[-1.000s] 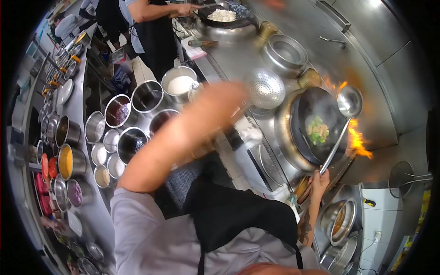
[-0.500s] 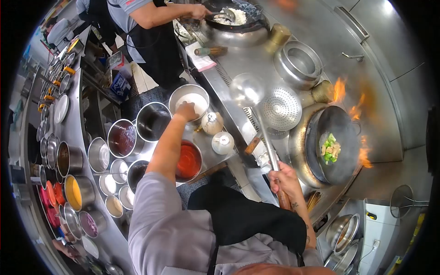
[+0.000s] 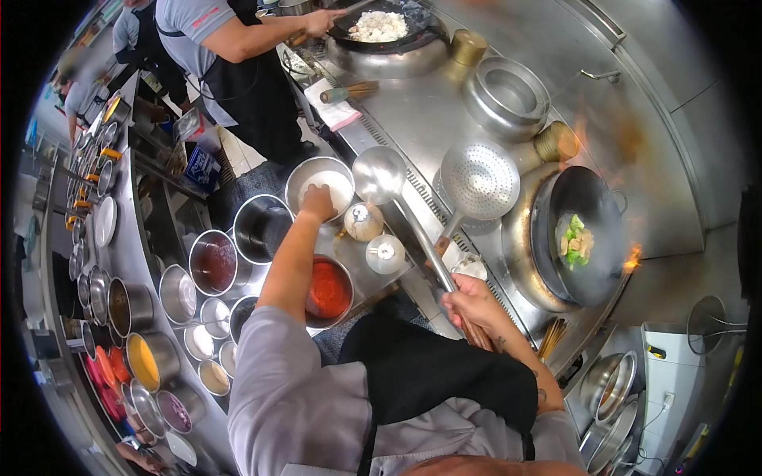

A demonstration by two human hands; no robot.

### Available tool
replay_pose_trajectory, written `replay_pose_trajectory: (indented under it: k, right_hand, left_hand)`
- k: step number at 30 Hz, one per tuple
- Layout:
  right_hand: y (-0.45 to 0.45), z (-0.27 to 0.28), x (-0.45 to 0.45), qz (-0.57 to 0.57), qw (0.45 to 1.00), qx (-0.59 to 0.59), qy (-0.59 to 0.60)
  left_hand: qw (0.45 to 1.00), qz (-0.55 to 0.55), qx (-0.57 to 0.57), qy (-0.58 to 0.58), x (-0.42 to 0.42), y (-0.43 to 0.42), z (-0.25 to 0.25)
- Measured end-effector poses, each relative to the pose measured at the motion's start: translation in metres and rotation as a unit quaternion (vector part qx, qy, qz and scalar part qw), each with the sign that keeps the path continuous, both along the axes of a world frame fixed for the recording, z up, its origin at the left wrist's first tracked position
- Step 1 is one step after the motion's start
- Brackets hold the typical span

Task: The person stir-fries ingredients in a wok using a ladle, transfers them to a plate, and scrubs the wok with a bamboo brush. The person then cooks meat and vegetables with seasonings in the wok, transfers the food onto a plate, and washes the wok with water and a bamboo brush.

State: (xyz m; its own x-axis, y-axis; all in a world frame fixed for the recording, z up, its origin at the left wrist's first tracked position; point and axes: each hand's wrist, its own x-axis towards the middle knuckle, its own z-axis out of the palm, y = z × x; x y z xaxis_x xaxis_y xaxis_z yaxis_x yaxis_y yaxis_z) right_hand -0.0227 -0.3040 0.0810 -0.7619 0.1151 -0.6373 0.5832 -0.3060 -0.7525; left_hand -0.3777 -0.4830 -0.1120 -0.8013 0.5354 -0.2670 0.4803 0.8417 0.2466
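Observation:
My left hand (image 3: 319, 203) reaches into a steel pot (image 3: 295, 182) of white contents, knuckles up, its fingertips hidden. In my right hand (image 3: 470, 301) is the ladle (image 3: 379, 174), gripped near its wooden handle end, the bowl beside that pot. The ladle's bowl looks empty. To the right, a dark wok (image 3: 595, 274) on a burner holds green and light brown pieces (image 3: 575, 242), with a flame at its edge. A perforated strainer (image 3: 480, 178) lies left of the wok. Red sauce (image 3: 327, 291) fills a pot below my left hand.
Two squeeze bottles (image 3: 386, 254) stand by the red sauce. Several seasoning pots, one dark red (image 3: 213, 262), are at left. Nested steel pots (image 3: 508, 91) stand behind the strainer. A co-worker (image 3: 238, 63) works at another wok (image 3: 389, 49) holding white food. A bamboo brush (image 3: 553, 337) lies near my right forearm.
My left hand has swung from a blur across the middle into the pot of white contents. The ladle has come from beside the wok to the left, near that pot. The flames look smaller.

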Motion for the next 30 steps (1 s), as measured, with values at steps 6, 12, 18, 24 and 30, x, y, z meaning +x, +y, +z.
replay_pose_trajectory:
  k: [6, 12, 18, 24, 30]
  right_hand:
    - [0.000, 0.006, -0.004, -0.013, 1.000, -0.018, 0.003]
    - [-0.001, 0.010, -0.004, -0.015, 1.000, -0.017, -0.003]
    - [-0.001, 0.003, -0.004, -0.023, 1.000, -0.013, 0.004]
    - [0.000, 0.003, 0.000, -0.060, 0.995, -0.083, 0.013]
    - [0.000, 0.006, 0.003, -0.064, 0.993, -0.102, 0.017]
  left_hand:
    - [1.000, 0.001, 0.011, 0.010, -0.007, 0.003, -0.014]
    - [0.999, -0.038, 0.001, 0.025, -0.013, 0.003, -0.021]
    - [0.999, -0.038, -0.014, 0.017, -0.016, 0.008, -0.022]
    - [0.962, 0.033, 0.236, -0.136, -0.036, 0.021, -0.024]
    - [0.912, -0.069, 0.352, -0.199, -0.018, 0.071, 0.025]
